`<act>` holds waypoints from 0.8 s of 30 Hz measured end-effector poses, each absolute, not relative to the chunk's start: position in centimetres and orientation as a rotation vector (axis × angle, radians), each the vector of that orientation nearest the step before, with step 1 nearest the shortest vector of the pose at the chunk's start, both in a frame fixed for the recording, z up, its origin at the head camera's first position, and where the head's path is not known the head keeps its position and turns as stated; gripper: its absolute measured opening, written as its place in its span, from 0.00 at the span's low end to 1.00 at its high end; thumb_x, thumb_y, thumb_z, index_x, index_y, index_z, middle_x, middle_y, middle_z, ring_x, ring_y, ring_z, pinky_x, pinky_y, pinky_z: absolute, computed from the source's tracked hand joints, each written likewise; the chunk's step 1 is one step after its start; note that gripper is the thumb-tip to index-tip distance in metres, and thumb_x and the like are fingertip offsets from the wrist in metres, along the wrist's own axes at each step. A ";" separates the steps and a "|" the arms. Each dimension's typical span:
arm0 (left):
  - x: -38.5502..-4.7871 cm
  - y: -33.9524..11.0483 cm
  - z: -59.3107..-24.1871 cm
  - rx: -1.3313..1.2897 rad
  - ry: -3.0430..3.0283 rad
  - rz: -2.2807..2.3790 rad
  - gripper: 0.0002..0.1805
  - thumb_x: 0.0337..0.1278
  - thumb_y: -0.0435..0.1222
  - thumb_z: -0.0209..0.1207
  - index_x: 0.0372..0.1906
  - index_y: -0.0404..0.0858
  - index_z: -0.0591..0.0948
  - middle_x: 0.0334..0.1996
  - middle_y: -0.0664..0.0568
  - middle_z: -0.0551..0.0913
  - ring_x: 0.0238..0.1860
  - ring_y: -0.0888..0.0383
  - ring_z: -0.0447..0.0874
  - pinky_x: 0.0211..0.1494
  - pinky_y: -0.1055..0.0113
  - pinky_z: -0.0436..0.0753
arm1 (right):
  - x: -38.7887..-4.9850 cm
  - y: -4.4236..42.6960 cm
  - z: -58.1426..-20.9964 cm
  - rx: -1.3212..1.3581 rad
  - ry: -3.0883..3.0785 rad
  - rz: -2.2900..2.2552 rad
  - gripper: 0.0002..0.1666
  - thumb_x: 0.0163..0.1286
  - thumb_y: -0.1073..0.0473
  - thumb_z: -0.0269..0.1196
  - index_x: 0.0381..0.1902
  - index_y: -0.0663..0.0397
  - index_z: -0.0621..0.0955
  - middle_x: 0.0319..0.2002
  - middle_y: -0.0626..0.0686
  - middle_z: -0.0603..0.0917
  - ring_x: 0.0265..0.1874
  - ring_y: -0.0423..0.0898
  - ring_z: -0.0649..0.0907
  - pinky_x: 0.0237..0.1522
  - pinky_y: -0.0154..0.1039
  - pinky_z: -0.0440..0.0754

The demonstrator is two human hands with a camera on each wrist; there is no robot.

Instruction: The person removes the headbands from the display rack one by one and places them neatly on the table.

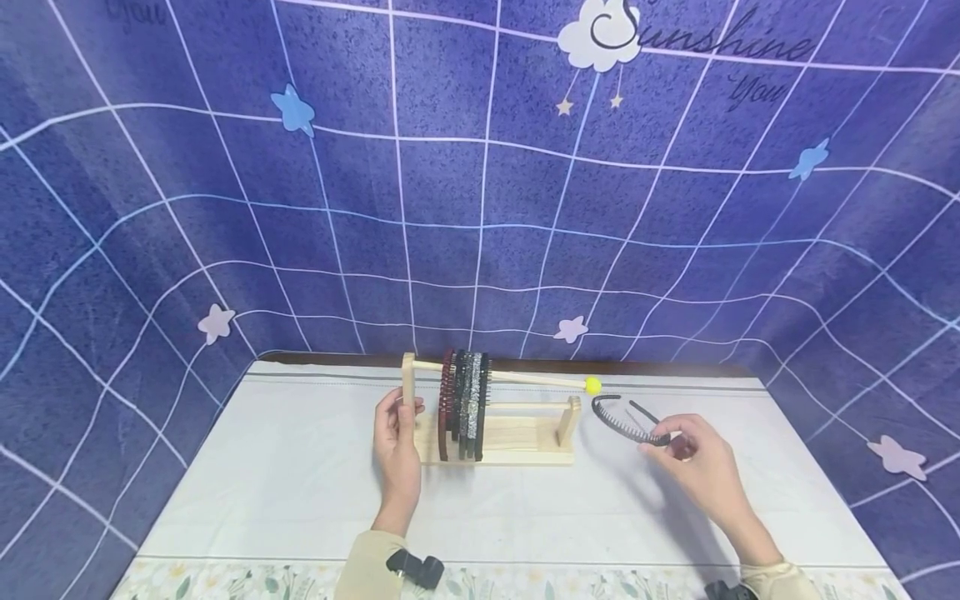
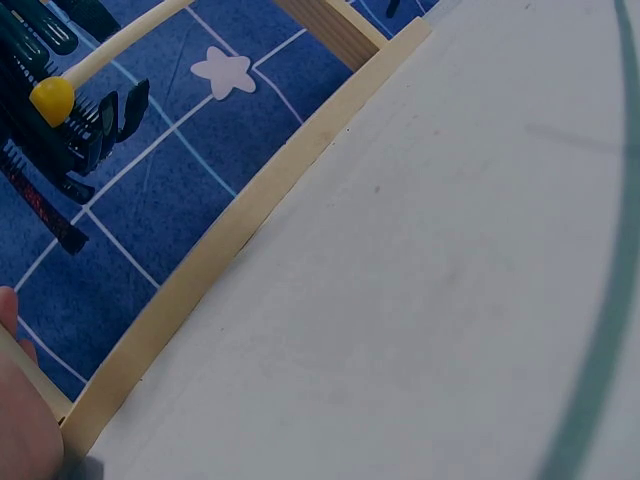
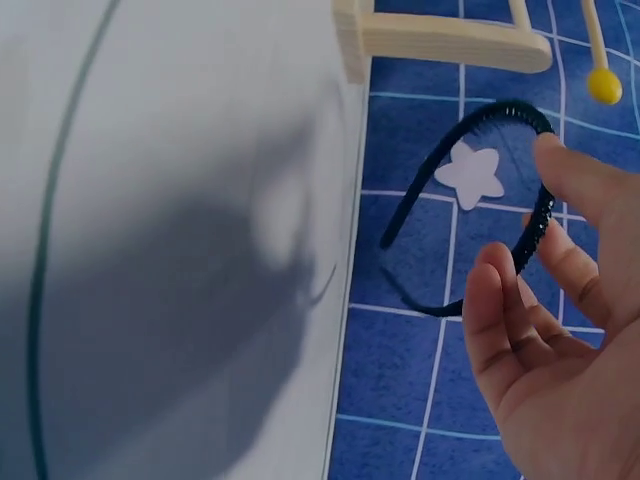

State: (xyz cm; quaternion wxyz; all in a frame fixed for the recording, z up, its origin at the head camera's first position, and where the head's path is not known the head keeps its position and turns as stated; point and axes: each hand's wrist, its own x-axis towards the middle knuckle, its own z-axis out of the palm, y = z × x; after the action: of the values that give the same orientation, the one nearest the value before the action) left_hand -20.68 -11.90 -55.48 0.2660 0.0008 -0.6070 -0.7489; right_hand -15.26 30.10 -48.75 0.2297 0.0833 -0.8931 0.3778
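Observation:
A wooden display stand (image 1: pixel 517 435) stands on the table, with several toothed headbands (image 1: pixel 471 408) in dark red, black and glittery silver hanging on its upper rod. That rod ends in a yellow ball (image 1: pixel 592 386) on the right. My left hand (image 1: pixel 399 454) grips the stand's left upright post; in the left wrist view only part of that hand (image 2: pixel 25 420) shows, at the lower left corner. To the right of the stand, my right hand (image 1: pixel 697 462) pinches a black toothed headband (image 3: pixel 535 235) between thumb and fingers, held up off the table.
A white cloth (image 1: pixel 300 492) with a floral front border covers the table. Behind and at both sides hangs a blue curtain (image 1: pixel 450 192) with a line grid and stars. A lower wooden rod (image 1: pixel 528 406) runs to a short right post (image 1: pixel 569 421).

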 end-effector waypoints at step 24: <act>-20.5 -11.9 -55.2 0.001 -1.657 -2.001 0.18 0.93 0.37 0.48 0.74 0.35 0.74 0.55 0.42 0.87 0.58 0.54 0.87 0.70 0.72 0.80 | -16.1 31.6 -51.3 0.350 -2.560 0.913 0.24 0.48 0.68 0.89 0.42 0.51 0.90 0.63 0.69 0.87 0.36 0.49 0.93 0.45 0.46 0.95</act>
State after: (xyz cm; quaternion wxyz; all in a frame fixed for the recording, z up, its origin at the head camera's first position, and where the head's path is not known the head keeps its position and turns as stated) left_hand -20.53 -11.86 -55.24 0.2685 0.0003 -0.6144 -0.7419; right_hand -16.11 31.59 -51.29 0.1992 0.1252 -0.9154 0.3266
